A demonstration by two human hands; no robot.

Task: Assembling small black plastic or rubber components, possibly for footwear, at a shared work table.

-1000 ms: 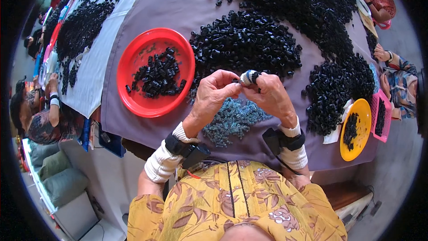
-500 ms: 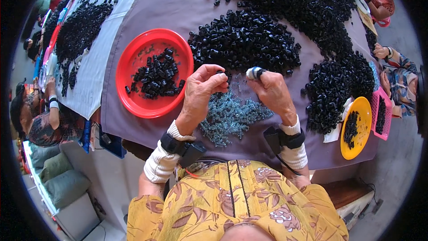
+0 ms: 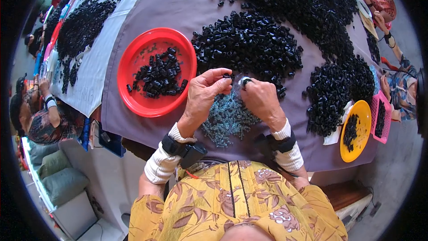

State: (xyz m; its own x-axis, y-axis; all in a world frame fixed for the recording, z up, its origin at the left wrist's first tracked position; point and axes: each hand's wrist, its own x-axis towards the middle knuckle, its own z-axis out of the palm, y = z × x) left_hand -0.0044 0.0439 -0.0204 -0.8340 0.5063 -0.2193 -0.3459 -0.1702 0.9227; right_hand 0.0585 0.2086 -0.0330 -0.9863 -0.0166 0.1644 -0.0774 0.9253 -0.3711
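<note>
A small black plastic cap point(image 3: 227, 76) is pinched between the thumb and forefinger of my left hand point(image 3: 203, 94). Just to its right is my right hand point(image 3: 264, 100), fingers curled in and closed. A white and black band wraps one of its fingertips point(image 3: 244, 81), and whatever that hand holds is hidden. Beneath both hands lies a heap of small bluish coil springs point(image 3: 226, 120). Beyond them spreads a pile of black caps point(image 3: 247, 44). A round red tray point(image 3: 129, 93) beside my left hand holds more black caps.
Larger heaps of black caps point(image 3: 307, 13) cover the far and right parts of the table's mauve cloth point(image 3: 138, 125). At right stand a yellow plate point(image 3: 363, 138) and a pink basket point(image 3: 387, 116). Co-workers sit at the right, and another person point(image 3: 40, 111) at the left.
My right hand has moved left, close to my left hand, and its fingers are curled in more. My left hand has shifted slightly, keeping the cap. A co-worker's arm at right has moved.
</note>
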